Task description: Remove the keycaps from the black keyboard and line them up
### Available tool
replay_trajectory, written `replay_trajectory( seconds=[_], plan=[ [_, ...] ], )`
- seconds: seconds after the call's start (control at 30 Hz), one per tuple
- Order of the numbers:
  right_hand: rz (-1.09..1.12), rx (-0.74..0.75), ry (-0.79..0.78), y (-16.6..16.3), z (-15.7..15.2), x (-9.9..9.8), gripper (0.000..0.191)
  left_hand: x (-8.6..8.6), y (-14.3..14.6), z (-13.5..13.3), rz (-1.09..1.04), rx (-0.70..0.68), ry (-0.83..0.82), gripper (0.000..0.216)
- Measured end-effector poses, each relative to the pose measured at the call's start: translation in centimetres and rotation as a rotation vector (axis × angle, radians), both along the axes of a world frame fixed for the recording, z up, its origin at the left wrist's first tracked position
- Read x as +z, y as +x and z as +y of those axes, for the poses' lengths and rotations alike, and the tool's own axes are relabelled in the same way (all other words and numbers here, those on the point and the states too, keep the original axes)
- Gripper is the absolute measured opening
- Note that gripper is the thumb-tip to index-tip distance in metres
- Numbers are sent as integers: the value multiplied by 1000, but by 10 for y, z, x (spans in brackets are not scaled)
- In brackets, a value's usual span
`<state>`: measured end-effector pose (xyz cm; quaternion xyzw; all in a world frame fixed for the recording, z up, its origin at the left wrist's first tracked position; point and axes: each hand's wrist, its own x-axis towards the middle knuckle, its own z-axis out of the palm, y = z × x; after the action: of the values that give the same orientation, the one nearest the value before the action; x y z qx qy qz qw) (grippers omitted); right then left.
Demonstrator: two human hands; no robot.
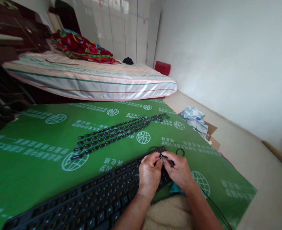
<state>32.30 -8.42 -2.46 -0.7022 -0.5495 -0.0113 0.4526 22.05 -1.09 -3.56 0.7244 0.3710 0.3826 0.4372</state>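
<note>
A black keyboard (93,198) lies slanted along the near edge of the green printed table cover (35,153). Over its right end my left hand (150,174) and my right hand (179,171) meet, both with fingers pinched on a small dark part (163,157) that I cannot make out. Several rows of black keycaps (117,132) lie laid out in lines on the cover beyond the keyboard. A thin black loop of cable (179,150) curls just past my right hand.
A bed (90,80) with a red flowered quilt (81,46) stands behind the table. A cardboard box with crumpled paper (196,119) sits on the floor at the right, near a white wall. A red box (162,67) is by the far corner.
</note>
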Motion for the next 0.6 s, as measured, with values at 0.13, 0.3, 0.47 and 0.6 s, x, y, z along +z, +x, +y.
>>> replay_trajectory(
  seconds=[0.13, 0.3, 0.47, 0.6],
  plan=[
    [46, 11, 18, 1, 1, -4, 29, 2, 0, 0, -13, -7, -23, 23],
    [73, 36, 20, 1, 3, -4, 23, 0, 1, 1, -15, 3, 14, 24],
    [87, 36, 5, -1, 5, 0, 21, -2, -1, 3, -7, 21, 46, 23],
    [93, 24, 1, -2, 7, 2, 18, -2, -2, 3, -9, 26, 58, 24]
  ],
)
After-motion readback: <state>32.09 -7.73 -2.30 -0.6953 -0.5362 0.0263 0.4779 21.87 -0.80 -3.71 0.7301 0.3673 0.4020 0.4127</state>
